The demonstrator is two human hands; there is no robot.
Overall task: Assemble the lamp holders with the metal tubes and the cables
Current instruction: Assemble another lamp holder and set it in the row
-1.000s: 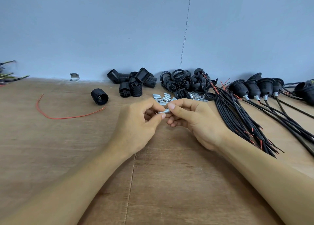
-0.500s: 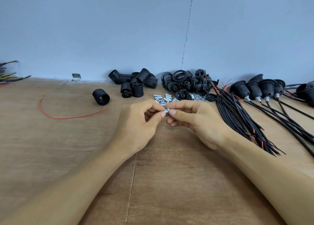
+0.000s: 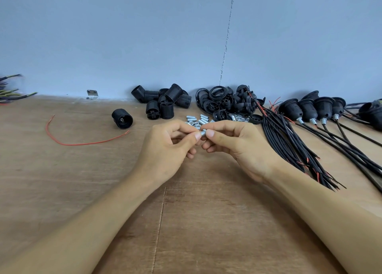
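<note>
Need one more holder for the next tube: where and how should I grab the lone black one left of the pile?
I'd take the lone holder by its round barrel, from above, with the nearer left hand. It lies on its side, mouth toward you, clear of the pile, so fingers should fit down both curved flanks. Set down the tube first.

Parts across the bench (image 3: 82,191)

Silver tube (image 3: 203,132) pinched between left hand (image 3: 165,149) and right hand (image 3: 237,147). Spare tubes (image 3: 199,119) heaped just behind. Black holders (image 3: 163,102) piled at the wall, lone holder (image 3: 122,118) lying left. Black cables (image 3: 289,141) bundled right.
</note>
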